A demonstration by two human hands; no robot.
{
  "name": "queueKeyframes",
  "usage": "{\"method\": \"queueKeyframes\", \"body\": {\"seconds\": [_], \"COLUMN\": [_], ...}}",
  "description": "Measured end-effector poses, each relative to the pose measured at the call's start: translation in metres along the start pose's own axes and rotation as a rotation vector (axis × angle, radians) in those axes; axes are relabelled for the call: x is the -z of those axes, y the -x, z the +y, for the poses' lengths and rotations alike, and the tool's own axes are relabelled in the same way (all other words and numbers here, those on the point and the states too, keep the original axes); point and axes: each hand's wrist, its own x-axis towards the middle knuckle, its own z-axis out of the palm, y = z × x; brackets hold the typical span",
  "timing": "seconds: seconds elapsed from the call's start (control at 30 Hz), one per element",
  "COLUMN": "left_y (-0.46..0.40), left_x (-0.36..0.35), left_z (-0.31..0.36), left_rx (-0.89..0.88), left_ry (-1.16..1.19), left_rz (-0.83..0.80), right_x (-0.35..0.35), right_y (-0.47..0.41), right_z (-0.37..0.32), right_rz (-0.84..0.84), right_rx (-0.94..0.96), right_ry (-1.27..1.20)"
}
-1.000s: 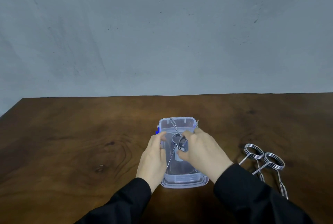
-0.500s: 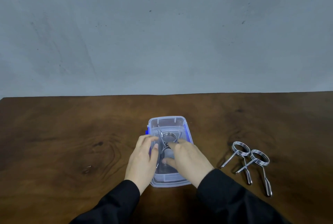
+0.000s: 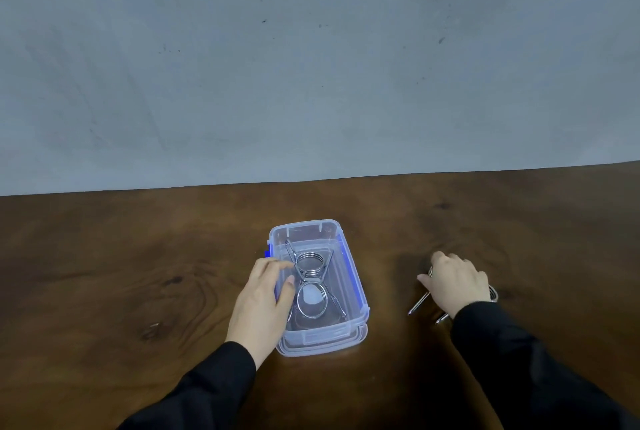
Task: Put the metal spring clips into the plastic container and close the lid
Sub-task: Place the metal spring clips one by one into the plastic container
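A clear plastic container (image 3: 349,277) with blue trim stands open in the middle of the table. Two metal spring clips (image 3: 310,261) lie inside it, one coil behind the other. What looks like its lid (image 3: 360,334) sits under the container. My left hand (image 3: 263,305) grips the container's left wall, with the thumb over the rim. My right hand (image 3: 457,282) is off to the right, fingers curled down onto two more spring clips (image 3: 417,306) on the table. Only their handle tips and a bit of coil show past the hand.
The dark wooden table (image 3: 138,273) runs back to a grey wall (image 3: 311,66). Both black sleeves reach in from the front edge.
My right hand has left the container and moved right onto the clips on the table. The clip it held now lies in the container. My left hand has stayed at the container's side.
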Motion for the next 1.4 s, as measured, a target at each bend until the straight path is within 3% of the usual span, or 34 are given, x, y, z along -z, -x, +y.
{"method": "queueKeyframes", "body": {"seconds": [0.2, 0.37, 0.53, 0.87, 1.03, 1.27, 1.4], "left_y": [-0.001, -0.007, -0.016, -0.012, -0.013, -0.024, -0.025], "left_x": [0.004, 0.011, 0.014, 0.008, 0.009, -0.015, -0.039], "left_z": [0.0, 0.008, 0.027, 0.012, 0.015, 0.07, 0.081], "left_rx": [-0.031, -0.073, -0.138, -0.159, -0.211, -0.264, -0.207], "left_ry": [-0.024, -0.034, -0.009, -0.058, -0.141, -0.297, -0.314], "left_rz": [-0.023, 0.031, 0.029, -0.1, -0.086, -0.339, -0.336], "right_x": [-0.016, 0.018, 0.051, 0.031, 0.037, 0.036, 0.035], "right_y": [-0.007, 0.001, 0.013, 0.02, 0.019, 0.024, 0.024], "right_z": [-0.008, -0.039, -0.091, -0.097, -0.096, -0.094, -0.089], "right_rz": [0.048, 0.261, 0.365, 0.141, 0.07, 0.089, 0.092], "right_rx": [0.047, 0.343, 0.532, 0.41, 0.309, 0.316, 0.349], "right_ry": [0.008, -0.274, -0.343, -0.374, -0.61, -0.704, -0.707]}}
